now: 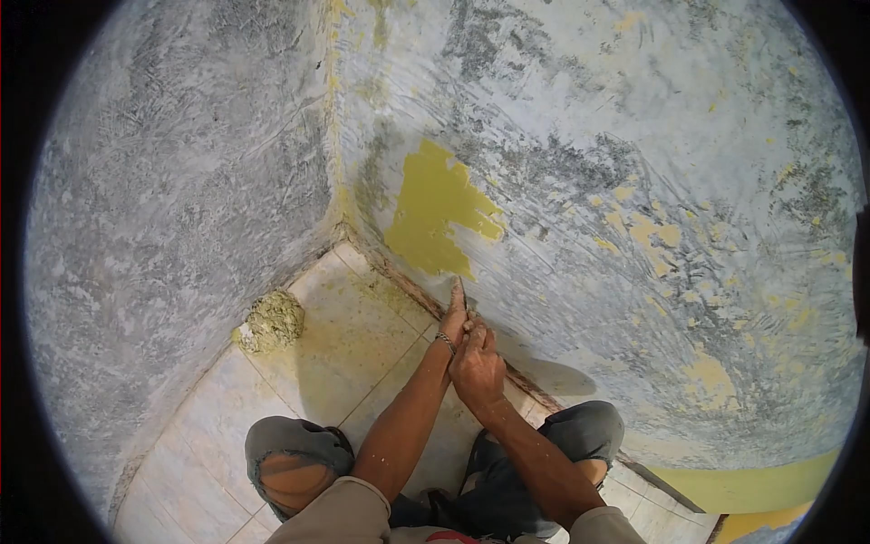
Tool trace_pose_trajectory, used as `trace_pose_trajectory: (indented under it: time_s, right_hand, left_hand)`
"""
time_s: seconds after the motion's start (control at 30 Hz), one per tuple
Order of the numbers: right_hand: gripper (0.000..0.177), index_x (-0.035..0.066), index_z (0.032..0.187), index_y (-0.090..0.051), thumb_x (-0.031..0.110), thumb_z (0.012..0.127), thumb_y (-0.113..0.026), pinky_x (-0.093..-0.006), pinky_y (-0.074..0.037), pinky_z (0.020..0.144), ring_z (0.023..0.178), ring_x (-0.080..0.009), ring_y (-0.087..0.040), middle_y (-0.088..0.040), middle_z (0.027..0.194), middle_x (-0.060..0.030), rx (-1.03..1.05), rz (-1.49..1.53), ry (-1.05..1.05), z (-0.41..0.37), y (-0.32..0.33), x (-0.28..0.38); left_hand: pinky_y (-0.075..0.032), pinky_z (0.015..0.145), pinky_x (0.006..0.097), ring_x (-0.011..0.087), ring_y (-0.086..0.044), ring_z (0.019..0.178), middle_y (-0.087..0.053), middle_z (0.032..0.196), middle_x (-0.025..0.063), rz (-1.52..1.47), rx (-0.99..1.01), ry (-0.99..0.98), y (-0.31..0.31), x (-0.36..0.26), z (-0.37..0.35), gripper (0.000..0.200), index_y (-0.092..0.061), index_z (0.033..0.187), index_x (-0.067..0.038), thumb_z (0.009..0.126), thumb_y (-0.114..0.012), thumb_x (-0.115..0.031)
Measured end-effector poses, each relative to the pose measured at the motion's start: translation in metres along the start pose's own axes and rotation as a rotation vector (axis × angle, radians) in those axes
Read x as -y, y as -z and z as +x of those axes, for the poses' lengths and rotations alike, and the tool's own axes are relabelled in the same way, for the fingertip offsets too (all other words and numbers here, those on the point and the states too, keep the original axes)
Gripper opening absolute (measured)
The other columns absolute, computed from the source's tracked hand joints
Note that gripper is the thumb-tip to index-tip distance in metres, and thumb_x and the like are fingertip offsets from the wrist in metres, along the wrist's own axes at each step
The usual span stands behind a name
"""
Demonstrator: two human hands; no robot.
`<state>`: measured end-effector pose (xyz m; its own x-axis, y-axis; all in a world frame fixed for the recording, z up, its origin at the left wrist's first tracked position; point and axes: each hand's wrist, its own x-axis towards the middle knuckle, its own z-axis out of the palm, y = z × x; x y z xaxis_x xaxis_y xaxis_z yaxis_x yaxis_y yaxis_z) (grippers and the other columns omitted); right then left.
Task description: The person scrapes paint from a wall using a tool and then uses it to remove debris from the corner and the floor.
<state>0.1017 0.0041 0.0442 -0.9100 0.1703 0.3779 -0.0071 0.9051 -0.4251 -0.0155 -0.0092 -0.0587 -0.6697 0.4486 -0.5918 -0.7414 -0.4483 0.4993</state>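
My left hand reaches to the lower wall, its index finger stretched along a thin, dark-edged scraper-like tool, mostly hidden by fingers. Just behind it, my right hand is closed in a fist around what looks like the rear of the same tool. Both hands touch each other. The fingertip meets the wall at the lower edge of an olive-yellow paint patch with ragged borders. Around the patch, the wall is whitish grey with scrape marks and dark blotches.
A crumbly yellowish heap lies on the floor against the left grey wall. Yellowish dust covers the pale floor tiles near the corner. My bent knees flank my arms. A greenish-yellow band runs along the lower right.
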Motion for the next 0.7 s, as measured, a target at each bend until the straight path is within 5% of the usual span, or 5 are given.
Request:
trace_pose_trajectory:
  time_s: [0.23,0.37,0.43,0.5,0.7]
  right_hand:
    - [0.036,-0.003,0.113,-0.049,0.008,0.080,-0.055,-0.0469,-0.051,0.073,0.084,-0.0419,-0.061,-0.052,0.113,-0.0244,0.378,-0.066,-0.178,0.054,-0.019,0.012]
    - [0.037,-0.003,0.115,-0.048,0.010,0.081,-0.054,-0.0480,-0.051,0.070,0.082,-0.0425,-0.062,-0.052,0.111,-0.0258,0.268,-0.051,-0.122,0.012,0.013,-0.008]
    - [0.033,-0.007,0.111,-0.046,0.014,0.086,-0.049,-0.0483,-0.052,0.068,0.087,-0.0455,-0.058,-0.054,0.101,-0.0270,0.209,-0.144,-0.091,-0.013,0.035,-0.016]
    - [0.032,-0.007,0.110,-0.047,0.013,0.084,-0.050,-0.0484,-0.052,0.067,0.087,-0.0456,-0.058,-0.054,0.101,-0.0280,0.163,-0.082,-0.104,-0.018,0.053,-0.011]
    - [0.029,-0.006,0.106,-0.049,0.008,0.080,-0.051,-0.0505,-0.051,0.061,0.077,-0.0440,-0.061,-0.053,0.105,-0.0303,0.191,-0.095,-0.143,0.017,-0.008,-0.002]
  left_hand:
    - [-0.039,0.036,0.0283,0.0161,-0.041,0.038,-0.043,0.051,0.0021,-0.316,0.081,0.029,0.035,-0.041,0.040,0.067,-0.052,0.078,-0.009,0.079,-0.040,-0.074]
    - [-0.038,0.037,0.0288,0.0158,-0.039,0.038,-0.040,0.049,0.0014,-0.241,-0.151,-0.113,-0.017,-0.003,0.000,0.067,-0.051,0.074,-0.010,0.079,-0.038,-0.075]
    - [-0.038,0.039,0.0270,0.0140,-0.038,0.040,-0.040,0.050,0.0013,-0.251,0.210,0.118,-0.019,0.027,-0.013,0.067,-0.046,0.068,-0.012,0.079,-0.037,-0.076]
    - [-0.037,0.039,0.0265,0.0137,-0.037,0.041,-0.040,0.050,0.0013,-0.159,0.127,0.113,-0.027,0.041,-0.012,0.067,-0.044,0.065,-0.012,0.079,-0.036,-0.077]
    - [-0.037,0.040,0.0258,0.0129,-0.041,0.043,-0.043,0.051,0.0022,-0.135,-0.014,0.168,0.006,-0.015,0.015,0.070,-0.046,0.065,-0.015,0.077,-0.028,-0.081]
